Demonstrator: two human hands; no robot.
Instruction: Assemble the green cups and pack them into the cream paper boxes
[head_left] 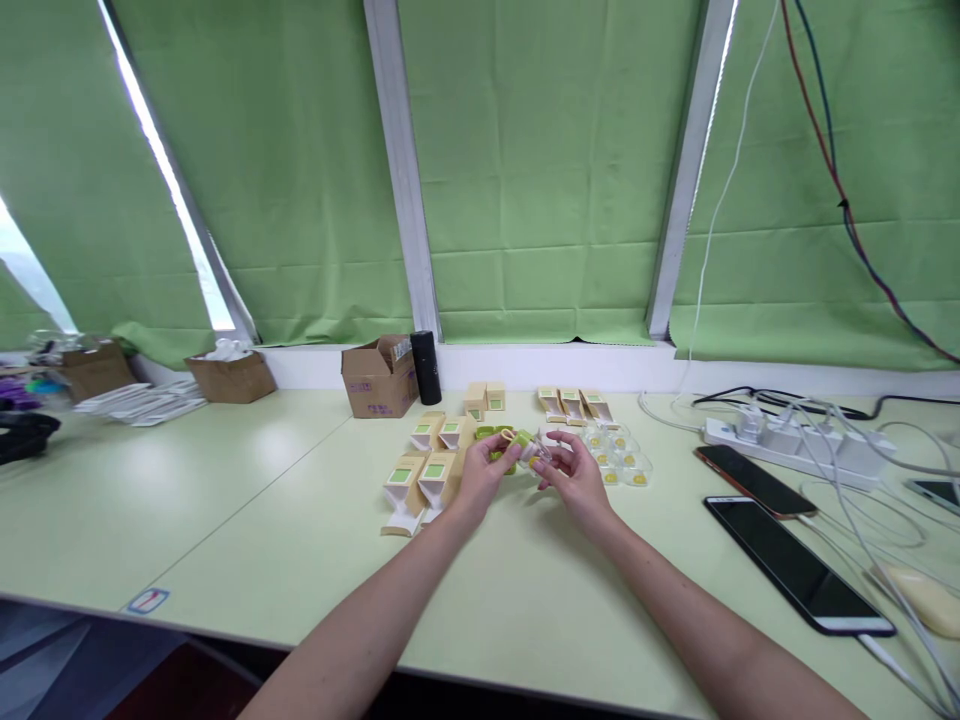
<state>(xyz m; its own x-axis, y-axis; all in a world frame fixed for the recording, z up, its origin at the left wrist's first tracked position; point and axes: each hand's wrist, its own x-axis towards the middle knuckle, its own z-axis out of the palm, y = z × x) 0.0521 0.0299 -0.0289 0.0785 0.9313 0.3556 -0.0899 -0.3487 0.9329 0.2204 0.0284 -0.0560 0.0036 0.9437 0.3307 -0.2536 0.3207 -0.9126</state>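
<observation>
My left hand (480, 470) is closed on a green cap (522, 438) with a pale loop, above the middle of the table. Opposite it, my right hand (576, 475) pinches a small clear plastic piece (540, 452) that meets the cap; whether the two are joined cannot be made out. Several green pieces (487, 432) lie behind my left fingers, partly hidden. Just right of my right hand are several clear plastic pieces with yellow centres (637, 470). To the left stand several open cream boxes (405, 475) with green labels, flaps out.
More cream boxes (571, 403) stand farther back. A cardboard box (379, 380) and a black cylinder (426, 368) are near the wall. On the right lie phones (795, 560), a power strip (795, 450) and tangled cables. Another carton (231, 375) and white stacks (142, 402) sit far left.
</observation>
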